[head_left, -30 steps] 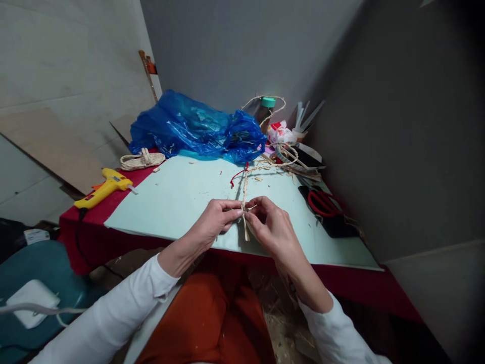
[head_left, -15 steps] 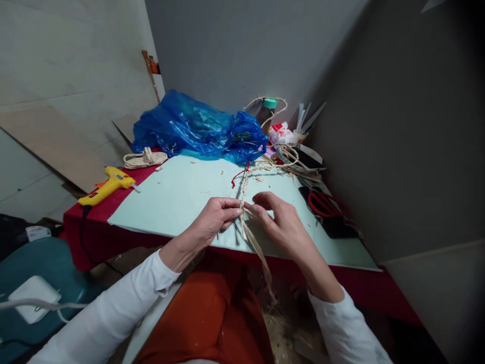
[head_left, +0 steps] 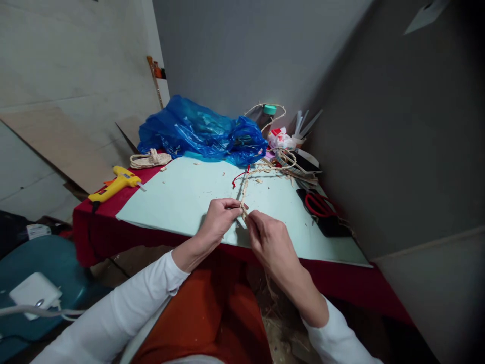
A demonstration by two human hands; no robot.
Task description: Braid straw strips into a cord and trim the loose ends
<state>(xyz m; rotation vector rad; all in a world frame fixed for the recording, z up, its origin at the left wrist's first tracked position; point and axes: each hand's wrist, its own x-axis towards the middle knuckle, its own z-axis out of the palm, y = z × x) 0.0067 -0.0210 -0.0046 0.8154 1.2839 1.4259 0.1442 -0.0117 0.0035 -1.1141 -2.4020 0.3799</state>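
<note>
A thin braid of pale straw-like fibre (head_left: 244, 188) runs across the board and loops toward the back right. My left hand (head_left: 221, 218) pinches its near end between thumb and fingers. Just to the right, my right hand (head_left: 270, 237) is closed on the loose fibre strands below that pinch; its fingers partly hide them. Strand ends hang past the table edge, below my right hand. A red string (head_left: 240, 177) lies beside the far part of the braid.
A yellow glue gun (head_left: 117, 184) and a woven straw sandal (head_left: 150, 159) lie on the left. Behind the pale board (head_left: 178, 197) sits a blue plastic bag (head_left: 200, 129). Red-handled scissors (head_left: 320, 205) rest at right. A white adapter (head_left: 36, 293) is on a teal stool (head_left: 26, 260).
My right hand has moved down from beside the pinch and closed on the loose strands. My left hand keeps its pinch. The view has shifted slightly.
</note>
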